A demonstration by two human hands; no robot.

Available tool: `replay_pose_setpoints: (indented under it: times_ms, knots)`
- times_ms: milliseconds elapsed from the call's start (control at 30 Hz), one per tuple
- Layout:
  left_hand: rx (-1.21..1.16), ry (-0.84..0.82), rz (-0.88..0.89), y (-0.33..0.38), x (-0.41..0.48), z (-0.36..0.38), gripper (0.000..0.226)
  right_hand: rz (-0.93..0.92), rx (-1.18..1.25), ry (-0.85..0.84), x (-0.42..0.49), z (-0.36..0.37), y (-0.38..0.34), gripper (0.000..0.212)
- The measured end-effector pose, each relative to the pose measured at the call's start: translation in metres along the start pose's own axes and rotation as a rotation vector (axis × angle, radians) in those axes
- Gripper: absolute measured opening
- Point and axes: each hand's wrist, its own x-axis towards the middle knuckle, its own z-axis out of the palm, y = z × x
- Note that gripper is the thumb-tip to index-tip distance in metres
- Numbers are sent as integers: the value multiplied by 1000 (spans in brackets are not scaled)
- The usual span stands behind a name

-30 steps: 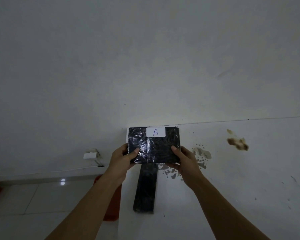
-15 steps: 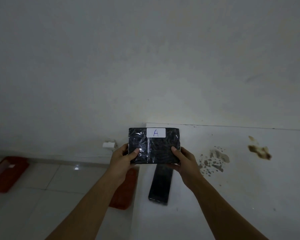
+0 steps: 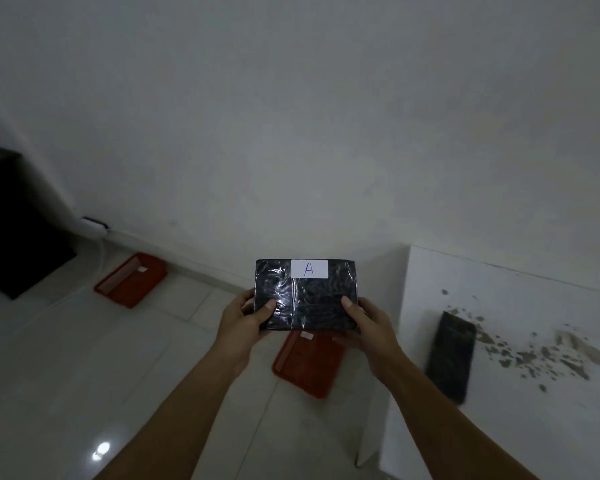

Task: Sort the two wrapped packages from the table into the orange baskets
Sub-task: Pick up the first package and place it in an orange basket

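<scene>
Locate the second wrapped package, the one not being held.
In the head view, the second wrapped package lies flat on the white table at the right, near its left edge, beside the brown stains and right of the right hand.

The view has swung left: the table [image 3: 520, 341] that filled the lower right a second ago now sits at the right edge of the frame, with the second black package [image 3: 451, 356] carried along from lower centre to the right. Tiled floor [image 3: 84, 358] now fills the lower left. The near orange basket [image 3: 309, 363], earlier half hidden behind the left forearm, lies open below the held package [image 3: 305, 295], and a second orange basket [image 3: 130, 280] and a dark cabinet [image 3: 11, 223] have appeared at left.
</scene>
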Motion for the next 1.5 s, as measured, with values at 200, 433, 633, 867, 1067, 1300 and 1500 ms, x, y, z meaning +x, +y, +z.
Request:
replay_pose_setpoints:
  times_ms: [200, 433, 633, 867, 1067, 1300, 1500]
  knots:
    - [7, 154, 3, 18, -22, -138, 36, -2, -122, -99, -5, 133, 53, 20]
    - [-37, 353, -15, 32, -41, -267, 38, -86, -491, -250, -8, 257, 99, 57]
    - [-67, 460, -40, 36, -28, -340, 38, -188, -779, -358, 7, 333, 124, 59]
    - [-69, 543, -73, 49, 35, -409, 40, -267, -991, -470, 70, 412, 142, 71]
    - [-81, 604, -114, 78, 119, -461, 42, -286, -1091, -551, 152, 482, 141, 82]
    - [-79, 642, -120, 118, 206, -512, 41, -281, -1145, -596, 233, 560, 137, 88]
    - [-57, 600, -134, 146, 287, -570, 41, -248, -1181, -629, 294, 625, 146, 102]
